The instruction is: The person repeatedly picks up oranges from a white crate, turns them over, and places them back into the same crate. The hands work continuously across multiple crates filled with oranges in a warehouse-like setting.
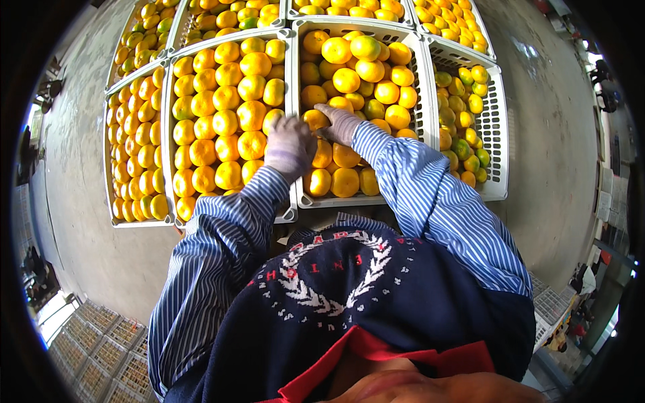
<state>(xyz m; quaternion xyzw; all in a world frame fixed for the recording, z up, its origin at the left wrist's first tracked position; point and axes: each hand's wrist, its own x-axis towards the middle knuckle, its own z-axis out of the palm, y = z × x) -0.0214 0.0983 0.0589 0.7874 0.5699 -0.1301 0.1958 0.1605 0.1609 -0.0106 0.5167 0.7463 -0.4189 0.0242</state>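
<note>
My right hand (342, 124), in a pale knit glove, reaches into a white plastic crate (347, 202) of loosely piled mandarins (345, 80). Its thumb and fingers are around one orange mandarin (315, 120) at the crate's left side. My left hand (290, 146), gloved too and slightly blurred, is above the walls between this crate and the one on its left. Its fingers curl down, and whether anything is in them is hidden. The left crate (227, 33) holds mandarins (225, 122) in neat rows. Below my hands, more mandarins (345, 182) line the near end of the right crate.
At far left stands a crate (141, 224) with smaller mandarins in rows. On the right, a crate (496, 126) holds partly green fruit. Several filled crates (347, 18) adjoin at the back. Concrete floor (75, 166) surrounds them, and stacked crates (101, 347) stand at lower left.
</note>
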